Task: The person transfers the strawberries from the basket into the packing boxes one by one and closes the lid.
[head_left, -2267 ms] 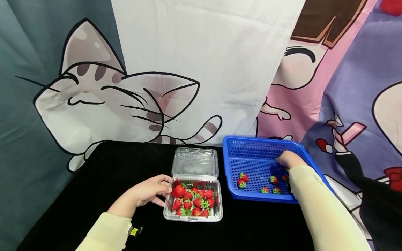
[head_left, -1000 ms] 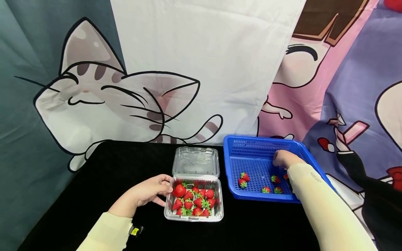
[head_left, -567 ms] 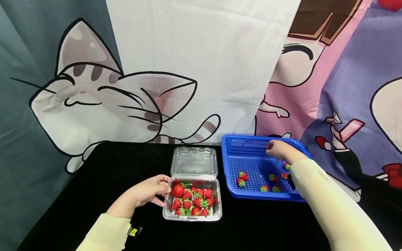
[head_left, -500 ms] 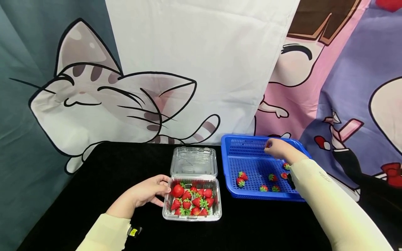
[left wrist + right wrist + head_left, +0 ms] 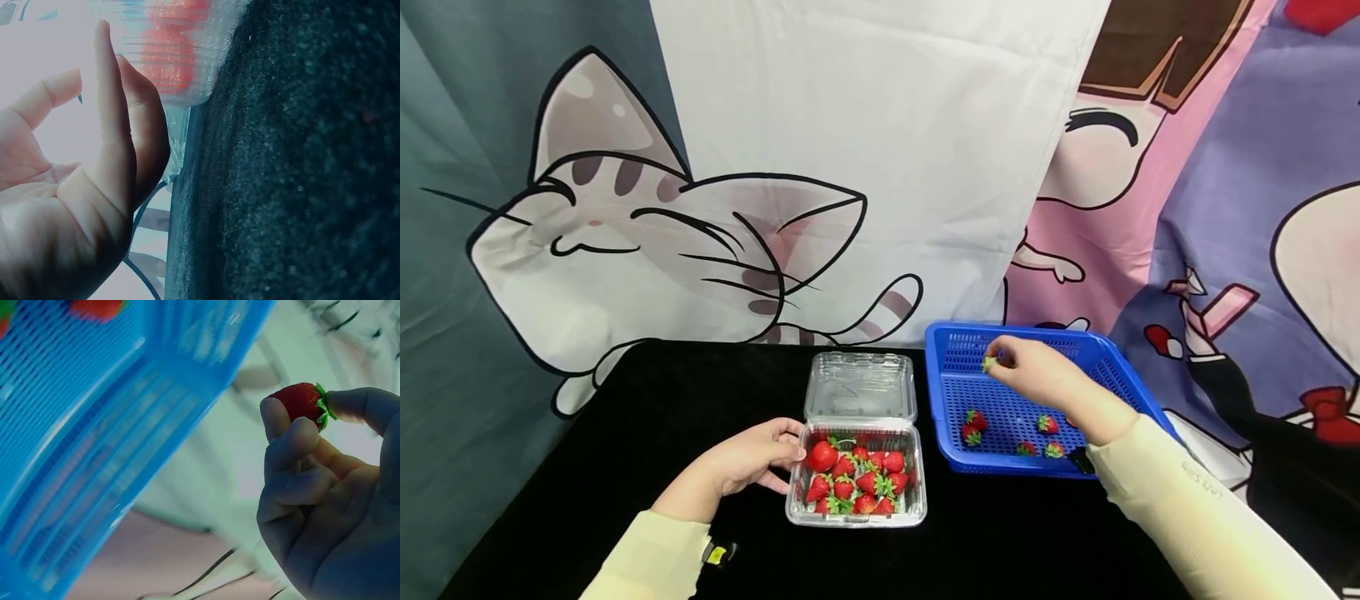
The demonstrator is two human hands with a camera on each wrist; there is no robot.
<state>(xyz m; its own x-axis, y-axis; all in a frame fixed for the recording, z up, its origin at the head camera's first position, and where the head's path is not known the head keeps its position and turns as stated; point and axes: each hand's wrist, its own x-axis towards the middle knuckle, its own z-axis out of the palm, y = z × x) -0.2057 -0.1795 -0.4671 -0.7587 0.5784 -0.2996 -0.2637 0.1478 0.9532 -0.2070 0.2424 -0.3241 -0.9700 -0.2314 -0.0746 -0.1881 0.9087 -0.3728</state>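
Observation:
My right hand (image 5: 1037,371) is raised over the back part of the blue basket (image 5: 951,458) and pinches a strawberry (image 5: 303,403); its leaves point to the thumb in the right wrist view. The other strawberries (image 5: 1047,424) lie spread on the basket floor. On the left, my left hand (image 5: 756,454) holds the left rim of a clear plastic clamshell box (image 5: 856,522), its lid (image 5: 861,385) folded back. Several strawberries (image 5: 867,482) fill its base. Glare in the left wrist view hides part of that grip.
Both containers stand side by side on a black cloth (image 5: 737,383), with a narrow gap between them. A printed curtain (image 5: 865,125) with a cat drawing hangs right behind the table.
My right hand has risen from the basket's right side and moved left, bringing a strawberry with it. The left hand and the clamshell box have stayed in place.

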